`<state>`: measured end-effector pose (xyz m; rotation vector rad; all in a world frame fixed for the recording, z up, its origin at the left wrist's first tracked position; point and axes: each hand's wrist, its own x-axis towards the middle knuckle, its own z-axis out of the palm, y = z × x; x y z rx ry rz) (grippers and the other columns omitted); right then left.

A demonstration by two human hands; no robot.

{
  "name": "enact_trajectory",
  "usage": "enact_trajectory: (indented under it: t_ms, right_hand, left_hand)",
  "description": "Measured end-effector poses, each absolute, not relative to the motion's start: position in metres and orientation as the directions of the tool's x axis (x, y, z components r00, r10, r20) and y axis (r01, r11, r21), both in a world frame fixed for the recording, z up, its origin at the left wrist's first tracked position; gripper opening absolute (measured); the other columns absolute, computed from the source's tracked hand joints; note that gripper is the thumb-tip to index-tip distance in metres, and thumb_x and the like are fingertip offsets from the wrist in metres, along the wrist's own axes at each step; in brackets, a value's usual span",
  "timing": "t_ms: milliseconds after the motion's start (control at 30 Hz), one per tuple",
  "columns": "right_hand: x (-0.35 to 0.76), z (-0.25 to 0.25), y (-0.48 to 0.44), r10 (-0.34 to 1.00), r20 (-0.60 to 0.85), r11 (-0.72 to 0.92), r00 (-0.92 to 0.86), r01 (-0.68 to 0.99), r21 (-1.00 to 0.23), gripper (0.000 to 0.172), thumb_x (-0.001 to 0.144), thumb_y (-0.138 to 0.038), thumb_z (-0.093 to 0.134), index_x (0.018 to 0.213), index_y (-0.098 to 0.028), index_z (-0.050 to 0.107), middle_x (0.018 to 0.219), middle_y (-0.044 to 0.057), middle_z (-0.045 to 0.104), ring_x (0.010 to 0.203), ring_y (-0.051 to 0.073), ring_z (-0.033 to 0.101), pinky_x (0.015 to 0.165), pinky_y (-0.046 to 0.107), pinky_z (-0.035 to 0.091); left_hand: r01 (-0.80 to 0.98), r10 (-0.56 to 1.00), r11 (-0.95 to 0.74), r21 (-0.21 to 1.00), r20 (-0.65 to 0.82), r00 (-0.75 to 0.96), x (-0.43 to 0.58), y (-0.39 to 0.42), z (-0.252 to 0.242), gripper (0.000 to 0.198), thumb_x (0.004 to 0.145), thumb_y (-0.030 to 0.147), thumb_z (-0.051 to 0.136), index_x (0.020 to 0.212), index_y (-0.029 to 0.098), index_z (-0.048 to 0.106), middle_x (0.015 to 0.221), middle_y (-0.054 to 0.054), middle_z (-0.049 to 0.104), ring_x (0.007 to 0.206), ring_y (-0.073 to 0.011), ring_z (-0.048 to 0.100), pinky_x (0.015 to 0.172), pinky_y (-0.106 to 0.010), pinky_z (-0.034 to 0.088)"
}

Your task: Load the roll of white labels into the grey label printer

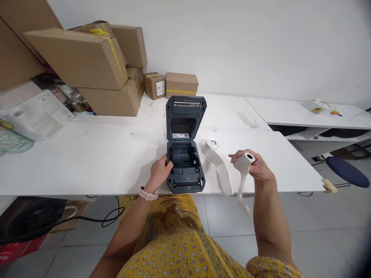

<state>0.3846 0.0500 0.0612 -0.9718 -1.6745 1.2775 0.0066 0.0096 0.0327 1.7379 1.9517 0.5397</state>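
A dark grey label printer [188,187] stands at the table's front edge with its lid raised and its inner bay visible. My left hand [160,172] grips the printer's left side, thumb over the rim. Right of the printer, my right hand [255,164] is closed around a white paper roll [242,161], whose loose strip hangs down past the table edge. Between printer and right hand lies another white roll [211,144], its unrolled strip running toward the front edge.
Cardboard boxes [87,61] are stacked at the back left, with two smaller ones [182,83] against the wall. A clear plastic container [43,116] sits at the far left. A blue stool [348,172] stands at the right, and black cables [98,220] hang below the table.
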Motion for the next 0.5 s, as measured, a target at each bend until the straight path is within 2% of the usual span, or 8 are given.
enact_trajectory:
  t_ms: [100,167,233,300,367,433,500]
  right_hand:
    - [0.331,0.11,0.052,0.67,0.111,0.358,-0.734,0.189,-0.915,0.045,0.078,-0.059,0.077,0.112,-0.03,0.073,0.104,0.006,0.076,0.098,0.027,0.07,0.094,0.045,0.054]
    - [0.284,0.122,0.057,0.551,0.063,0.497,-0.832,0.266,-0.826,0.046,0.088,-0.052,0.069,0.127,-0.027,0.068,0.122,0.007,0.073,0.108,0.026,0.069,0.095,0.042,0.054]
    - [0.245,0.113,0.063,0.529,0.062,0.637,-0.847,0.348,-0.688,0.043,0.096,-0.046,0.06,0.134,-0.026,0.064,0.129,0.008,0.071,0.112,0.027,0.068,0.096,0.042,0.053]
    - [0.221,0.092,0.069,0.531,0.065,0.732,-0.845,0.419,-0.538,0.041,0.099,-0.04,0.056,0.136,-0.025,0.064,0.125,0.01,0.073,0.109,0.029,0.069,0.097,0.046,0.051]
    - [0.213,0.071,0.071,0.529,0.058,0.779,-0.847,0.457,-0.429,0.04,0.099,-0.035,0.055,0.138,-0.026,0.062,0.122,0.01,0.075,0.107,0.031,0.069,0.1,0.051,0.049]
    - [0.214,0.058,0.071,0.519,0.055,0.801,-0.853,0.463,-0.38,0.041,0.1,-0.031,0.054,0.141,-0.027,0.059,0.123,0.009,0.074,0.108,0.031,0.068,0.104,0.053,0.045]
    - [0.217,0.053,0.068,0.51,0.064,0.813,-0.858,0.457,-0.362,0.042,0.102,-0.028,0.051,0.143,-0.027,0.057,0.123,0.01,0.074,0.111,0.03,0.067,0.107,0.054,0.041]
  left_hand:
    - [0.795,0.992,0.125,0.594,-0.088,-0.091,0.006,0.009,0.033,0.036,0.093,0.03,0.043,0.119,0.017,0.065,0.086,-0.007,0.073,0.077,-0.0227,0.066,0.067,-0.029,0.041]
    - [0.776,0.992,0.128,0.617,-0.091,-0.092,0.006,0.007,0.034,0.04,0.093,0.03,0.044,0.125,0.017,0.063,0.088,-0.007,0.073,0.08,-0.0237,0.067,0.069,-0.03,0.043]
    - [0.749,0.99,0.143,0.647,-0.099,-0.104,0.006,0.005,0.033,0.042,0.093,0.032,0.044,0.129,0.018,0.063,0.089,-0.007,0.073,0.083,-0.0245,0.068,0.072,-0.032,0.046]
    - [0.706,0.985,0.171,0.688,-0.107,-0.134,0.007,0.003,0.029,0.046,0.094,0.037,0.045,0.133,0.018,0.061,0.093,-0.008,0.074,0.088,-0.025,0.068,0.078,-0.033,0.048]
    - [0.64,0.981,0.182,0.746,-0.094,-0.17,0.007,0.001,0.023,0.054,0.094,0.042,0.047,0.141,0.017,0.055,0.109,-0.012,0.072,0.097,-0.0257,0.068,0.086,-0.036,0.05]
    - [0.56,0.981,0.156,0.814,-0.062,-0.183,0.008,0.002,0.016,0.063,0.092,0.044,0.051,0.148,0.015,0.046,0.13,-0.016,0.065,0.109,-0.0268,0.065,0.094,-0.038,0.05]
    - [0.477,0.986,0.11,0.872,-0.034,-0.165,0.008,0.003,0.009,0.067,0.091,0.041,0.054,0.152,0.016,0.042,0.142,-0.018,0.057,0.119,-0.0276,0.061,0.1,-0.04,0.049]
